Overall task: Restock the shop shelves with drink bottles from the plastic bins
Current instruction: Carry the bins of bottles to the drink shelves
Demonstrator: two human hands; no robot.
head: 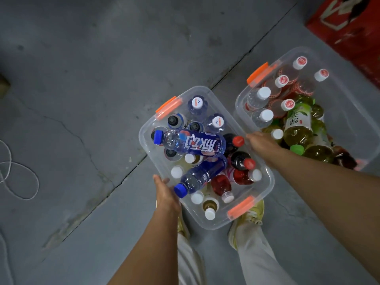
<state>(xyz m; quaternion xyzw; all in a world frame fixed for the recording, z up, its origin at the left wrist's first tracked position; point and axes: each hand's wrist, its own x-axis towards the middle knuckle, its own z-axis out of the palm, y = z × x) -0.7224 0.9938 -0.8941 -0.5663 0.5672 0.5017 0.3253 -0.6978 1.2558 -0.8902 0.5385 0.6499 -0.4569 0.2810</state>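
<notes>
We are lifting the near bin [148, 147] of drink bottles [197, 144], left grip [164, 194] clamping its 7 o'clock rim, right grip [261, 141] apparently hooking its 3 o'clock rim. Next, we are needing a level carry to the shelves.

Clear, glossy plastic bin [267, 188] with orange plastic latches [240, 207]; shiny, smooth plastic bottles [197, 142]; matt, rough, cracked concrete floor [82, 79]; pale cloth trousers [255, 254].
</notes>
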